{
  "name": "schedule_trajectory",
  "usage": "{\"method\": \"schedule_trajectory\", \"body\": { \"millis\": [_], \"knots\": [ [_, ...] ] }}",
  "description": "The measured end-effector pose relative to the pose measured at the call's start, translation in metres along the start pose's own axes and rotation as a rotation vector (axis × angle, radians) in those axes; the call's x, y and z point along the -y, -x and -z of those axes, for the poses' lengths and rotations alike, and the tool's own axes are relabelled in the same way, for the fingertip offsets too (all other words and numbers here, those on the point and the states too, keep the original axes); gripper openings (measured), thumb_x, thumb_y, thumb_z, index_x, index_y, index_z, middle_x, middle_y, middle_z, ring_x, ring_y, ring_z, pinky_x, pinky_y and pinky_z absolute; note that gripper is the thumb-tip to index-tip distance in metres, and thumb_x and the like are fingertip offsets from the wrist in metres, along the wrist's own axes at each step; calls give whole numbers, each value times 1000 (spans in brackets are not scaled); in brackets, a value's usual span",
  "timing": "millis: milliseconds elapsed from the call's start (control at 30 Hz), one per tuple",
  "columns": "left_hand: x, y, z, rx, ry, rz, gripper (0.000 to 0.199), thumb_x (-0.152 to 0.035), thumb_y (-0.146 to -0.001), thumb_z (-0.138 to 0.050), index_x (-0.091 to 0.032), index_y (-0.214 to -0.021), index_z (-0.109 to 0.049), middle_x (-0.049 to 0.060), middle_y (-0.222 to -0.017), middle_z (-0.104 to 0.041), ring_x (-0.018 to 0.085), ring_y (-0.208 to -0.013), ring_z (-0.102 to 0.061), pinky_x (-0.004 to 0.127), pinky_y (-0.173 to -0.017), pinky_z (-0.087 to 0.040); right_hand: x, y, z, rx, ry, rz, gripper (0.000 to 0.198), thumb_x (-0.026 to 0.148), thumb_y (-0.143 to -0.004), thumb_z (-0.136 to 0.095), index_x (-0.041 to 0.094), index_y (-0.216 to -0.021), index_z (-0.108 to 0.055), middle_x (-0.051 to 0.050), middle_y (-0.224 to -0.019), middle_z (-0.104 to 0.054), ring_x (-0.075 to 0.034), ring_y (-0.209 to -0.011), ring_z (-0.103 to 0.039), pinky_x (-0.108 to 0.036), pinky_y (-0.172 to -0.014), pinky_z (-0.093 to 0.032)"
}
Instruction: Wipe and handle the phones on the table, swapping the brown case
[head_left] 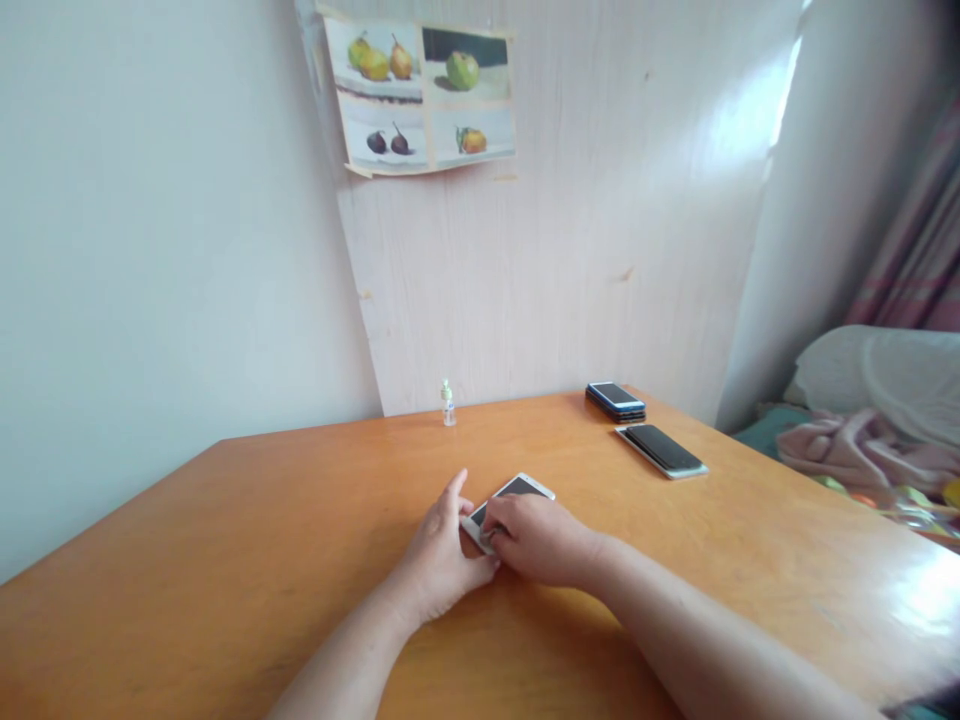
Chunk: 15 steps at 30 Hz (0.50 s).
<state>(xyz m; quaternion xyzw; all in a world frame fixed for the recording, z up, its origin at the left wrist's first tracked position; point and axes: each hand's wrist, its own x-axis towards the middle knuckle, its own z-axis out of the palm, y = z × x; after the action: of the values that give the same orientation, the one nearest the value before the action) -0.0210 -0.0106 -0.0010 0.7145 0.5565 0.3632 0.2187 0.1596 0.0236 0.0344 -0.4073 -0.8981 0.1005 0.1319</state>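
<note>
A white smartphone point(523, 486) with a dark screen lies slanted on the wooden table in front of me. My left hand point(444, 560) grips it around its near left end, with the thumb along the near edge and one finger pointing up. Over the lower part of the screen rests my right hand point(536, 538), its fingers curled together. Something small and pale shows under those fingertips, too hidden to name. The right hand also covers the phone's near right side.
A small clear bottle with a green top point(448, 405) stands near the table's back edge. Stacked phones point(615, 400) lie at the back right. Before them, a black phone point(664, 447) rests on a white flat device point(699, 470). The wooden table point(300, 520) meets the wall behind.
</note>
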Motion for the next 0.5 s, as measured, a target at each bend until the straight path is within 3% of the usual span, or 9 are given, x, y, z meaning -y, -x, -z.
{"method": "schedule_trajectory", "body": {
  "millis": [67,167,233,333,500],
  "knots": [
    [-1,0,1,4,-9,-5,106,-30,-64,-73,-20,-151,-14,9,-118,-58,24,-111,-58,41,-102,-42,-5,0,6,33,0,-77,17,24,-84,-51,23,-91,-66,-3,-92,-71,-16,-81,-62,-25,-62,-34],
    [-3,1,2,1,-40,-4,104,-31,-65,-73,-20,-151,-15,9,-119,-58,26,-112,-58,42,-101,-42,-28,-2,20,15,80,-361,20,23,-86,-47,19,-96,-64,-10,-96,-71,-20,-84,-63,-27,-62,-34],
    [-5,1,2,2,-45,-3,102,-31,-66,-72,-20,-151,-17,9,-120,-57,26,-112,-57,43,-101,-42,-39,-3,25,-6,123,-455,22,21,-87,-45,16,-100,-62,-15,-99,-69,-24,-86,-64,-29,-61,-34],
    [-5,1,2,-4,-50,-5,101,-31,-65,-72,-18,-150,-19,10,-119,-58,27,-112,-57,43,-101,-41,-30,1,23,9,129,-420,20,22,-86,-47,17,-100,-61,-14,-99,-70,-23,-86,-64,-28,-60,-33],
    [-4,0,2,11,-18,-49,101,-27,-64,-71,-17,-150,-17,7,-110,-63,24,-108,-59,40,-101,-42,7,11,13,124,-22,-69,15,26,-82,-52,21,-92,-62,-4,-90,-70,-17,-77,-62,-25,-56,-29]
  ]
}}
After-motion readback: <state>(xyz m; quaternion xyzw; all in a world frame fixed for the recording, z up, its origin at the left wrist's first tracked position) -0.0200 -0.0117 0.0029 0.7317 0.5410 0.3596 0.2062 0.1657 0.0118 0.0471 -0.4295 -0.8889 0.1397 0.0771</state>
